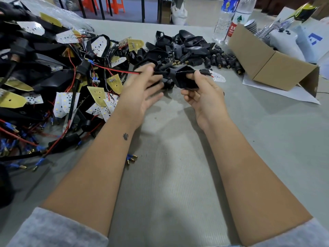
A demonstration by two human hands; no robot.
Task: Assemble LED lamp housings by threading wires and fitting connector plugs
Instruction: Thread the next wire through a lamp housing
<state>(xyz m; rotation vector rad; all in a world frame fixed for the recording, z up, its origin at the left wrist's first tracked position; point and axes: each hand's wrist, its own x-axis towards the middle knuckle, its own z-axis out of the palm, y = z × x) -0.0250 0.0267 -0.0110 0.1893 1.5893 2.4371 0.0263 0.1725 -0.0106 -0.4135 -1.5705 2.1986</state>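
The step in hand looks like drawing the wires through a black lamp housing (179, 75), held just above the table (170, 175). The right hand (201, 97) grips the housing from below, thumb curled on its side, with the LED board (218, 76) trailing just beyond. The left hand (140, 91) pinches the red-and-black wire pair (115, 70) at the housing's neck, its other fingers spread loosely. To do it well, pull straight along the neck while the right hand steadies the shell, so that the board seats without kinking.
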